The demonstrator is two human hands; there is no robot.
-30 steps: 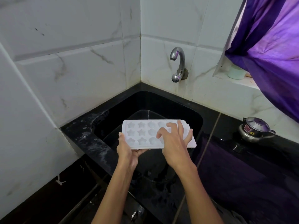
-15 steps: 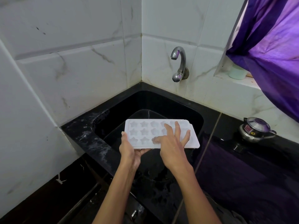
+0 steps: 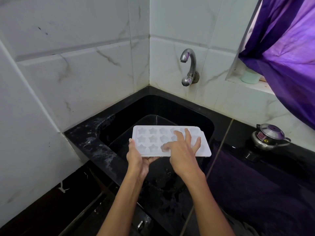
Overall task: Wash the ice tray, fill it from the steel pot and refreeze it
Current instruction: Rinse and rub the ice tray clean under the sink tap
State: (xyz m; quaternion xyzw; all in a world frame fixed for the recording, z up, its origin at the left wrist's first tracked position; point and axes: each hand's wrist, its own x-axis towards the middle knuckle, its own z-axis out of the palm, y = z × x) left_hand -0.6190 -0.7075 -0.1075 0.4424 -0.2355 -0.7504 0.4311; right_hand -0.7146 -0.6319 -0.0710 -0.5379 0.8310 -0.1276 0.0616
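A white ice tray (image 3: 153,138) with star-shaped cells is held flat over the black sink (image 3: 187,109). My left hand (image 3: 136,159) grips its near left corner, thumb on top and fingers underneath. My right hand (image 3: 183,150) lies on the tray's right half with spread fingers, the thumb pressed into a near-row cell. The hand hides several cells on the right. A steel pot (image 3: 268,136) with a lid stands on the black counter at the right, apart from both hands. No water runs from the tap (image 3: 188,65).
A dark tub (image 3: 150,120) sits inside the sink below the tray. White tiled walls meet in a corner behind the sink. A purple curtain (image 3: 289,48) hangs at the upper right over a window ledge with a pale cup (image 3: 249,76). Purple cloth (image 3: 255,184) lies at lower right.
My right hand has slid along the tray's top, the thumb now reaching further left into the near row. The tray and my left hand stay almost where they were.
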